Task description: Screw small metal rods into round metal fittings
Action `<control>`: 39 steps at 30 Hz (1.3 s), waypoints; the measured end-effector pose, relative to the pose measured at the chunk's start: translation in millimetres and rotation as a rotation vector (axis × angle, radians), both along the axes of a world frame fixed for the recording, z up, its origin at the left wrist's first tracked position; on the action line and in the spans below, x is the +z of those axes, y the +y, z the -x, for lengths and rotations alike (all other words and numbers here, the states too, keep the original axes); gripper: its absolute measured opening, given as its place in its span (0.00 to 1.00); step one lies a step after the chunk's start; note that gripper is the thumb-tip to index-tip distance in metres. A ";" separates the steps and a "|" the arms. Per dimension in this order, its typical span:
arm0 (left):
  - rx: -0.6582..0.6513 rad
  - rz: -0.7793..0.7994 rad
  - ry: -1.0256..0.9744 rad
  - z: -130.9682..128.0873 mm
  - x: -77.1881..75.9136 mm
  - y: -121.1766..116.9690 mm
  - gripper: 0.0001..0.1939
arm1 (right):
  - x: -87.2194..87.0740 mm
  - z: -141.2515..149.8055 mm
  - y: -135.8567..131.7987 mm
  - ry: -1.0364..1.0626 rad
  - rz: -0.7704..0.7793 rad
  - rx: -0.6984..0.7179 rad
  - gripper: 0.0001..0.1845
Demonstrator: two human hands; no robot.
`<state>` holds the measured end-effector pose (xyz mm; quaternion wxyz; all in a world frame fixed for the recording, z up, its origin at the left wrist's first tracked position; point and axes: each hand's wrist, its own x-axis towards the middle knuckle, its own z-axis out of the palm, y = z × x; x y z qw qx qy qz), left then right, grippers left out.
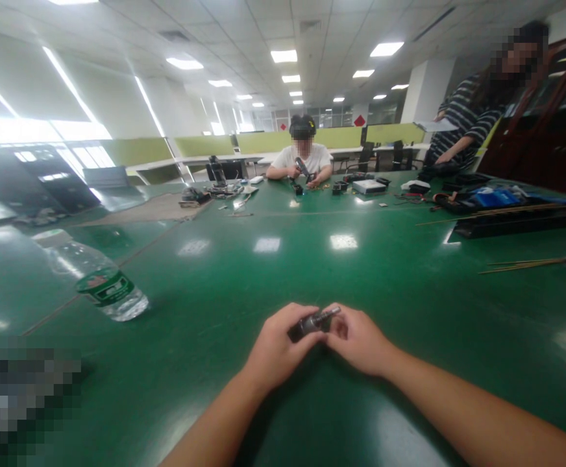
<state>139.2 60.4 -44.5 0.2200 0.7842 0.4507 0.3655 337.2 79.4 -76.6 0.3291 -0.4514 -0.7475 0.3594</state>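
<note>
I am clasping a dark metal-tipped piece point(306, 327) in my left hand point(279, 340), while my right hand point(363, 340) is sitting curled at its tip, whether pinching it I cannot tell.

An open-plan office, part of it used like a workshop. Overhead, a ceiling of square panels point(244, 13) holds rows of bright rectangular lights point(283, 56). Yellow-green partitions point(302, 141) run across the back, with white desks point(256, 157) and black chairs point(365, 155) before them. Pale blinds point(88, 71) cover tall windows on the left; a dark reddish cabinet point(563, 97) with glass panes stands on the right. In front, a large, glossy green tabletop point(244, 279) carries small black parts point(340, 187) and wires at its far side, where a seated person point(317, 155) holds a handheld tool point(304, 167).
</note>
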 end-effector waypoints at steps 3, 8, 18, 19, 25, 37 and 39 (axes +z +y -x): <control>0.051 0.006 -0.019 0.2 -2.1 0.7 0.22 | 0.0 -0.6 -1.0 0.061 0.023 0.007 0.14; 0.035 -0.020 -0.007 0.0 -1.1 1.3 0.10 | 0.8 -0.5 -0.6 0.067 0.011 0.000 0.13; 0.056 -0.023 0.012 1.0 -0.1 3.0 0.12 | -1.1 -1.1 0.0 0.086 0.017 0.006 0.15; 0.052 -0.022 0.011 0.8 0.0 3.2 0.12 | -0.6 -1.3 -0.1 0.093 0.018 0.008 0.15; 0.013 -0.040 -0.006 -0.6 2.1 1.8 0.10 | 1.9 -1.0 -0.1 0.149 0.016 0.021 0.14; -0.003 -0.031 0.003 -0.1 1.3 1.5 0.10 | 7.1 0.0 -1.9 0.175 0.016 0.022 0.12; -0.004 -0.037 -0.001 -0.1 1.1 1.3 0.10 | 6.6 0.0 -1.7 0.177 0.013 0.022 0.11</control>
